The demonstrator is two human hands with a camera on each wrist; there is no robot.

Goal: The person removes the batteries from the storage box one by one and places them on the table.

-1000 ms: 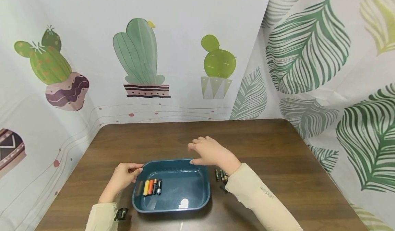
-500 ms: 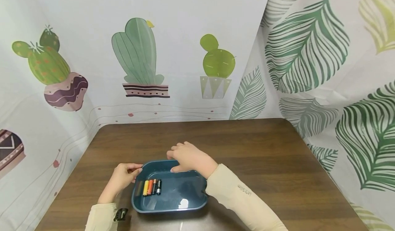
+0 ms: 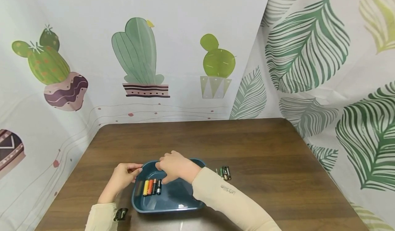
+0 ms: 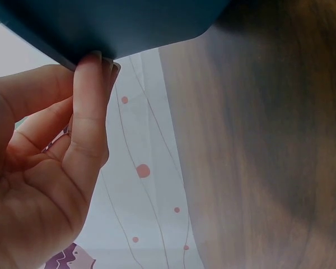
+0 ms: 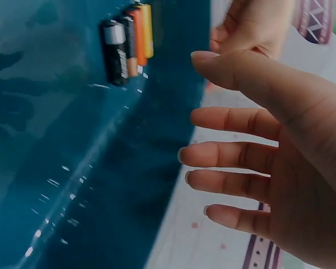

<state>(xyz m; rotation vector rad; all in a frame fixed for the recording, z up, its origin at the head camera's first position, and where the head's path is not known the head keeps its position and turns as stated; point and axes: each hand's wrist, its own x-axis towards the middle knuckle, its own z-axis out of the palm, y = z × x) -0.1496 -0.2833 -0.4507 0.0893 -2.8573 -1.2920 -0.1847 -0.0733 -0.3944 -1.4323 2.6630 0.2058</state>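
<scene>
A dark blue plastic tray [image 3: 172, 209] sits on the table with several AA-size batteries [image 3: 152, 187] standing in a row at its left side: yellow, orange and dark ones. My left hand [image 3: 121, 179] pinches the tray's far left corner between thumb and fingers; the left wrist view has this hand [image 4: 61, 151] at the underside of the rim. Above the tray, just right of the batteries, hovers my right hand [image 3: 174, 166]. In the right wrist view that hand [image 5: 280, 151] has its fingers spread and holds nothing.
More batteries [image 3: 225, 172], dark and green, lie in a group on the wooden table [image 3: 262, 148] right of the tray, partly behind my right sleeve [image 3: 228, 196]. A patterned cloth [image 3: 182, 52] hangs behind the table.
My right hand has moved left and toward me, from the tray's far right corner to over the tray near the batteries. The left hand and the tray keep their place.
</scene>
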